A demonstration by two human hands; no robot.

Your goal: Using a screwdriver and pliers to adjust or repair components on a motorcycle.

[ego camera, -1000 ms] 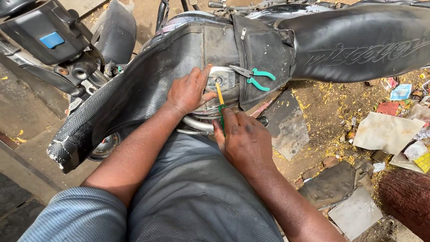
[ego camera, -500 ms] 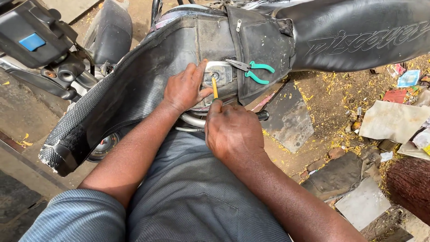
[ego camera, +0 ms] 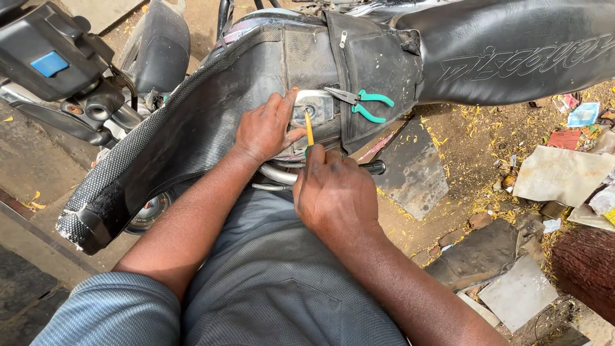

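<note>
Right hand [ego camera: 336,192] is closing around the dark handle of a screwdriver [ego camera: 309,131], fingers curled tight, knuckles facing my camera. I am seeing the yellow shaft rising from the top of that fist and its tip meeting the centre of a silver metal plate [ego camera: 314,106] on the side of the motorcycle. Whether the tip is sitting in a screw head I cannot tell.

Left hand [ego camera: 266,128] is lying flat and spread, holding nothing, palm pressing on the black textured cover [ego camera: 192,122] just left of the shaft. Its thumb is reaching toward the lower edge of the silver plate, and its fingertips are touching the plate's left edge.

Just beyond the right hand, up and to the right of the shaft tip, green-handled pliers [ego camera: 362,101] are resting on the black tank bag [ego camera: 378,64], jaws pointing toward the plate, apart from both hands.

Directly beneath the right fist a chrome tube [ego camera: 277,173] is curving past. Further right of the hand, a black seat [ego camera: 512,51] is stretching away. Below that, well apart from the hand, flat stone slabs [ego camera: 410,170] and paper scraps [ego camera: 557,176] are lying on dirt ground.
</note>
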